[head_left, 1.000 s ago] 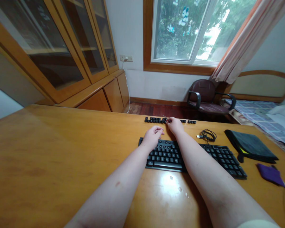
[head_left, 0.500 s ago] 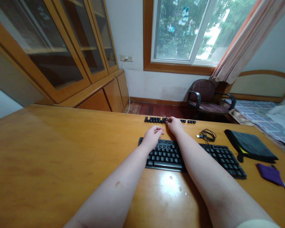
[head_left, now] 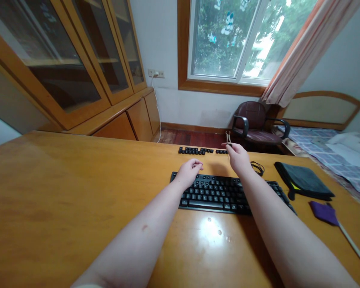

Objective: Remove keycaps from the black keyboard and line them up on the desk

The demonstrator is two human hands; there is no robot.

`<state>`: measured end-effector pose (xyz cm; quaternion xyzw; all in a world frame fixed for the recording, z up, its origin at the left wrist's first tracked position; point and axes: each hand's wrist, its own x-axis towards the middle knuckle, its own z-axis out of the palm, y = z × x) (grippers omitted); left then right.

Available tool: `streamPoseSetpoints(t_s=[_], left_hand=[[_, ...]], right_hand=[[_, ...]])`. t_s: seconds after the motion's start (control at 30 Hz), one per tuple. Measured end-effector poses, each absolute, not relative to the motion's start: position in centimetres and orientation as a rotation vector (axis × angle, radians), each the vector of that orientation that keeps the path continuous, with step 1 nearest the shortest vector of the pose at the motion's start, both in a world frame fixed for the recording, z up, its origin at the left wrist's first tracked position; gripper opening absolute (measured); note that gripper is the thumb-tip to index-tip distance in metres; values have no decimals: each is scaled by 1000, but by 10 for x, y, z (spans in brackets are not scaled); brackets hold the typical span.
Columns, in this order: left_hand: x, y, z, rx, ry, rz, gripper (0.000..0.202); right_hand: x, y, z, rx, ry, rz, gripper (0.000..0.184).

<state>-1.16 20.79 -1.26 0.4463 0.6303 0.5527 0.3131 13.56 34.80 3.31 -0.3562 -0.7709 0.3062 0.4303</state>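
Observation:
My right hand (head_left: 239, 157) is closed on a wire keycap puller (head_left: 228, 137), whose two thin prongs point up and away from me. It is raised over the far edge of the desk, near the right end of a row of loose black keycaps (head_left: 192, 151). Whether a cap sits in the puller I cannot make out. A black keyboard (head_left: 207, 197) lies in front of me, some of its top-row keys hidden by my hands. Over its upper left corner hovers my left hand (head_left: 188, 173), fingers loosely bent and holding nothing visible.
A coiled black cable (head_left: 257, 167) lies behind the keyboard. To the right are a folded dark cloth (head_left: 304, 180) and a purple duster (head_left: 324, 213) with a pale handle. Past the wooden desk (head_left: 78, 200) stand a brown armchair (head_left: 252, 120) and a bed (head_left: 345, 154).
My right hand has lifted and moved right from the middle of the keycap row, turning the puller's prongs upward. My left hand stays over the keyboard. The view has shifted slightly.

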Motion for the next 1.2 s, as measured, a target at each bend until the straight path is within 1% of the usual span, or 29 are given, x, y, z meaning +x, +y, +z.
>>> streamPoseSetpoints(t_s=[0.03,0.1,0.2,0.37,0.47,0.6,0.7,0.9,0.97,1.2], left_hand=[[-11,207,-12,1205,1683,1437,18],[-9,205,-9,1296,1746,1363,19],[-5,200,-5,1531,1840,1176,21],[1,194,1,1992,1849,880,26],[2,192,2,2124,1856,756,30],[2,193,3,2144,1849,692,30],[2,193,4,2131,1828,677,29],[2,193,5,2126,1812,676,27],[2,194,4,2118,1815,673,27],[2,194,3,2118,1813,692,26]], right_hand=[[145,338,33,-875,-1933,816,32],[158,318,29,-834,-1923,1037,34],[163,301,19,-817,-1851,1317,35],[154,301,15,-790,-1866,1475,31],[151,301,15,-793,-1868,1514,31],[151,301,11,-768,-1871,1530,30],[152,302,5,-706,-1950,1481,26],[156,299,6,-560,-2198,1111,18],[156,297,9,-540,-2236,1043,17],[155,296,5,-551,-2232,1075,17]])
